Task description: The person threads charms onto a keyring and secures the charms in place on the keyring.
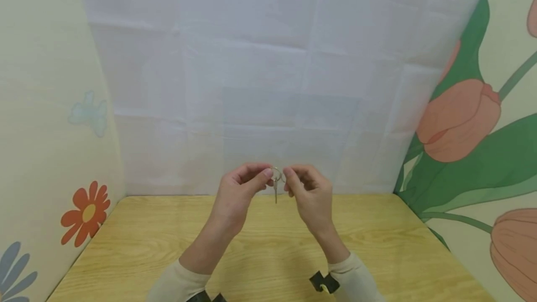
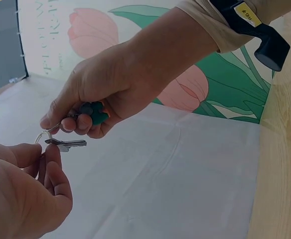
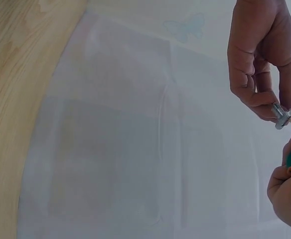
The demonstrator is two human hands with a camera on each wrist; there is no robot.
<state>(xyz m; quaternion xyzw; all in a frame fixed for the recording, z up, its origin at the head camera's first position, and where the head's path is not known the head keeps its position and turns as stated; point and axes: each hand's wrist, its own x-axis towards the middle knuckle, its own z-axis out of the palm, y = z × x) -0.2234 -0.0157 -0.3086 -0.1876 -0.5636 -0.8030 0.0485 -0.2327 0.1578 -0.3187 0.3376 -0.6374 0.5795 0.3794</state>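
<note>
Above the far part of the table, my left hand (image 1: 235,195) pinches a metal key ring (image 1: 277,169) between thumb and fingertips. A silver key (image 1: 275,192) dangles from the ring, its blade pointing down in the head view. Facing it closely, my right hand (image 1: 313,194) pinches a thin loop linked at the ring's other side. Within the curled fingers of that hand sits a small green keychain charm (image 2: 99,113) with an orange bit, partly hidden by the fingers. The right wrist view shows the key (image 3: 282,116) edge-on by the left fingertips.
Below the hands lies a wood-grain table (image 1: 268,255). A creased white cloth (image 1: 268,59) hangs behind it. Side panels carry printed flowers, a red one (image 1: 86,213) on the left and large tulips (image 1: 461,120) on the right. Dark wrist straps (image 1: 324,283) sit on the beige sleeves.
</note>
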